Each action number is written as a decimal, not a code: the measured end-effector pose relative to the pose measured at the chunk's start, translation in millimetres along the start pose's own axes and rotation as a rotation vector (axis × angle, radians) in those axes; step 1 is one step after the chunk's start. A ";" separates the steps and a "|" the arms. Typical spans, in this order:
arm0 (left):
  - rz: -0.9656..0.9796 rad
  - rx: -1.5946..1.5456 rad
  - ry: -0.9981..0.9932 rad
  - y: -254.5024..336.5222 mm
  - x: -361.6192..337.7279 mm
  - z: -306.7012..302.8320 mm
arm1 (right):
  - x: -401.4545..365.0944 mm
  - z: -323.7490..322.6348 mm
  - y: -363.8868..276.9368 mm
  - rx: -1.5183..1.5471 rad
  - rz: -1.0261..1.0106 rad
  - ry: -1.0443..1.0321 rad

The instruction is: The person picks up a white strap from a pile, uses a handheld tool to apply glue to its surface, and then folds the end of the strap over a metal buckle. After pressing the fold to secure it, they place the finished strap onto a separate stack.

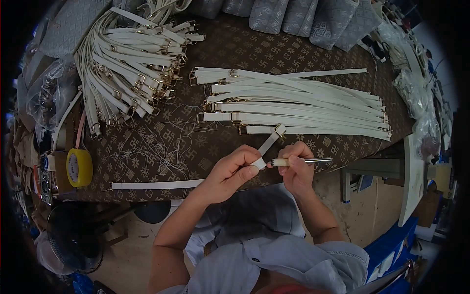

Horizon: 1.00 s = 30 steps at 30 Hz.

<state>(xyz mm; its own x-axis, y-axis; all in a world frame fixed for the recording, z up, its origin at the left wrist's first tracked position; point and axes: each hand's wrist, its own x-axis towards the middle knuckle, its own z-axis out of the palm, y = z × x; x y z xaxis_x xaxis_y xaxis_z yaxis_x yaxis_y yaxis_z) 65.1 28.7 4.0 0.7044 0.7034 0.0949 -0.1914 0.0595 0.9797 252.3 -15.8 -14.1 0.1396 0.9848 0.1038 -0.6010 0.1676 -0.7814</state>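
My left hand [237, 169] pinches a white strap [269, 145] between thumb and fingers, folded near the fingertips. Its buckled end [280, 130] points up and away, and the long tail [156, 185] runs left along the table's near edge. In my right hand [297, 169] is a slim pen-like tool with a cream part [280, 162] and a shiny metal shaft [319, 160]. The cream end faces the strap, close to the left fingertips; whether it touches is too small to tell.
White buckled straps [303, 100] lie in a row beyond my hands, with a larger heap [132, 63] at back left. Loose threads [156, 152] cover the brown patterned cloth [254, 54]. Yellow tape [79, 168] stands left; grey patterned pieces [298, 17] line the back.
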 end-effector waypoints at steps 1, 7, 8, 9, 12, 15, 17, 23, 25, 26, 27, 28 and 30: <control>-0.001 0.001 -0.003 0.1 0.0 -0.1 | 0.0 -0.3 0.0 0.000 0.000 0.000; -0.002 0.000 0.001 2.6 1.0 0.8 | 0.0 -0.2 -0.1 -0.002 -0.012 -0.015; -0.002 0.001 0.000 2.6 1.0 0.7 | -0.1 -0.3 0.0 0.002 -0.008 -0.011; -0.001 0.004 0.000 2.4 1.0 0.5 | -0.2 -0.5 -0.1 0.007 -0.004 -0.006; -0.002 0.014 0.013 0.4 0.5 0.0 | 0.2 -0.8 -1.0 -0.012 -0.002 -0.004; 0.044 0.078 0.058 3.8 2.2 2.2 | 2.4 -1.3 -2.3 0.081 0.000 -0.010; 0.095 0.134 0.089 4.8 2.6 3.5 | 1.9 -1.3 -4.4 0.143 0.008 0.002; 0.004 0.190 0.041 0.1 1.9 -0.7 | 2.3 -8.4 -8.7 0.303 0.016 -0.030; -0.010 0.249 0.056 3.4 2.9 -0.6 | 3.0 -9.0 -12.6 0.318 0.004 -0.032; -0.011 0.249 0.054 5.2 2.8 -0.9 | 3.9 -9.4 -15.2 0.306 -0.023 -0.037; -0.059 0.281 0.092 7.2 2.4 -1.3 | 4.3 -9.2 -17.5 0.293 -0.050 -0.041; -0.109 0.313 0.130 9.0 1.5 -0.9 | 3.8 -8.1 -19.9 0.294 -0.050 -0.037; -0.139 0.353 0.189 11.4 0.3 1.4 | 4.0 -5.4 -22.9 0.181 -0.033 -0.002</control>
<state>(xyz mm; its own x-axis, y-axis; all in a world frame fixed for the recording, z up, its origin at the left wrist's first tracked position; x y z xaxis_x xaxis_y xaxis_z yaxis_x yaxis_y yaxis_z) 64.1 28.5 15.4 0.5632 0.8252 -0.0438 0.1652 -0.0605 0.9844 270.8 -15.9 0.8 0.1606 0.9786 0.1288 -0.7277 0.2055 -0.6544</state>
